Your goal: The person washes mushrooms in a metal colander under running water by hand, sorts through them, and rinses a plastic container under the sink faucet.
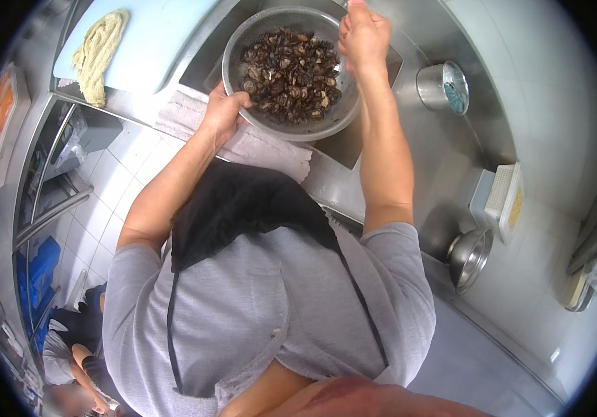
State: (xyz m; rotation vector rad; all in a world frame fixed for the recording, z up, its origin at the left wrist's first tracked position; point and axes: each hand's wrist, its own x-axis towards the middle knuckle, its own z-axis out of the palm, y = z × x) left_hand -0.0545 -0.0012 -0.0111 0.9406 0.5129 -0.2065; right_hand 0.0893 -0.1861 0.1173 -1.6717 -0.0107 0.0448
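Note:
A large round grey bowl point(288, 131) is at the top centre, over the sink point(341, 151). Inside it lies a heap of dark brown shellfish point(291, 73), which look like small snails or clams. My left hand point(224, 111) grips the bowl's near left rim, thumb on top. My right hand point(364, 38) is closed in a fist above the far right rim, at the top of the view. What its fingers hold is hidden; a small shiny bit shows beside them.
A pinkish towel point(274, 154) lies along the sink's front edge. On the left, a yellow cloth point(100, 52) rests on a pale cutting board point(163, 35). A metal pot point(443, 87), a white basket point(503, 198) and a steel bowl point(470, 257) stand right. Another person point(69, 340) is at lower left.

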